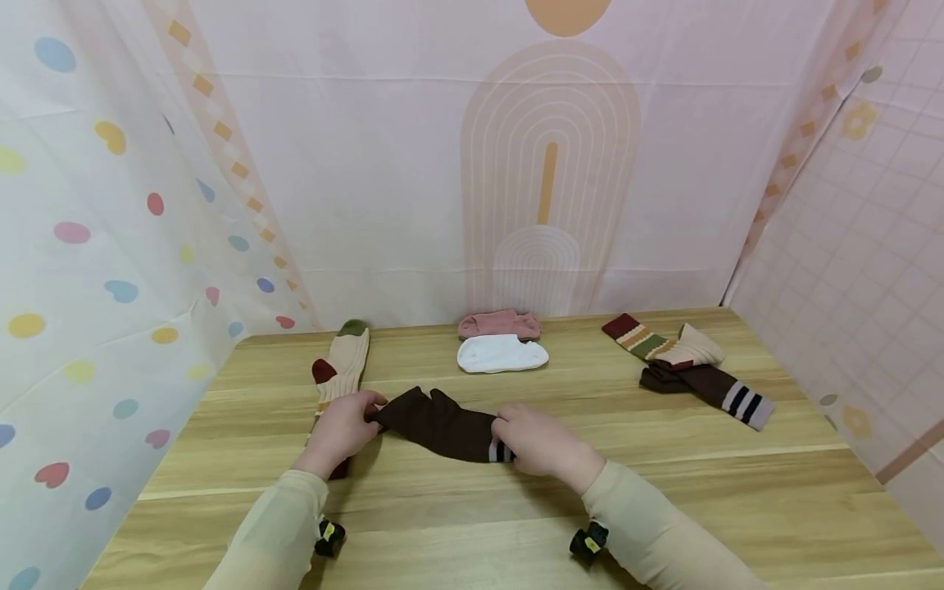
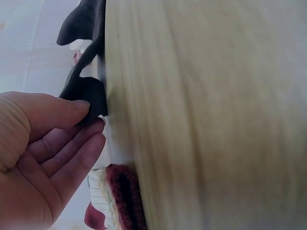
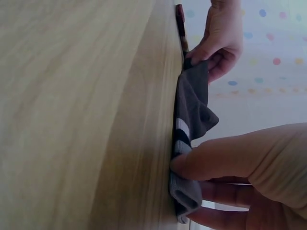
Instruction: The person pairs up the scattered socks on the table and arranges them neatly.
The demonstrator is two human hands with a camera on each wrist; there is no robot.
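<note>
A dark brown sock (image 1: 442, 426) with grey and black stripes at its cuff lies stretched sideways between both hands. My left hand (image 1: 344, 432) pinches the toe end between thumb and fingers, and in the left wrist view that end (image 2: 93, 98) is lifted at the table's edge line. At the other end my right hand (image 1: 542, 442) grips the striped cuff (image 3: 184, 143), thumb on top and fingers beneath. Under and beside the left hand lies a cream sock (image 1: 347, 356) with a green toe and dark red heel, its lower part partly hidden by that hand.
A white ankle sock (image 1: 503, 354) lies at the back middle, just in front of a pink sock (image 1: 501, 323). To the right, a cream striped sock (image 1: 667, 346) overlaps another brown striped sock (image 1: 719, 392). Patterned cloth (image 1: 369, 164) hangs behind the wooden table (image 1: 457, 524).
</note>
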